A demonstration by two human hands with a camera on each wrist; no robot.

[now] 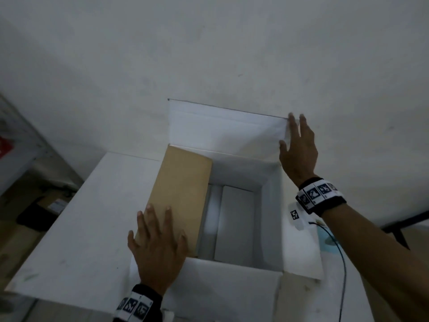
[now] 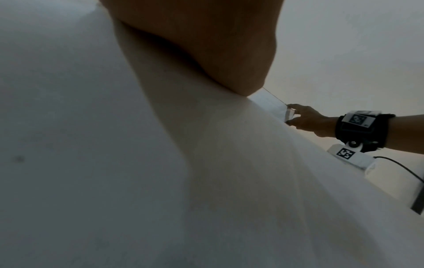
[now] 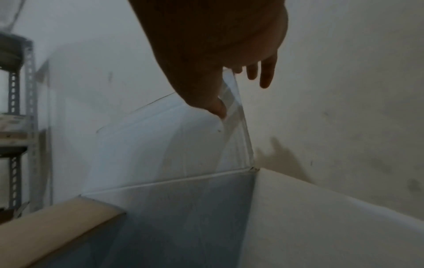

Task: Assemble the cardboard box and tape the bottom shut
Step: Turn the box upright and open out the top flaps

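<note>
The cardboard box [image 1: 271, 205], white inside and brown outside, stands open before me against the wall. Its left flap [image 1: 183, 182] is folded inward, brown side up, and my left hand [image 1: 157, 242] lies flat on it with straight fingers. The far flap [image 1: 220, 129] stands upright against the wall. My right hand [image 1: 298, 149] pinches that flap's right edge, thumb in front and fingers behind; the right hand [image 2: 305, 117] and far flap [image 2: 268, 103] also show in the left wrist view. The right wrist view shows the thumb [image 3: 206, 90] on the far flap [image 3: 172, 141]. Folded white flaps [image 1: 232, 219] lie in the bottom.
The near flap [image 1: 220, 287] and right flap [image 1: 299, 247] spread outward. A broad white surface [image 1: 92, 217] lies left of the box. A metal shelf [image 1: 21, 145] stands at far left with dark items [image 1: 39, 212] below it. A black frame [image 1: 399, 224] and a cable [image 1: 341, 252] are at right.
</note>
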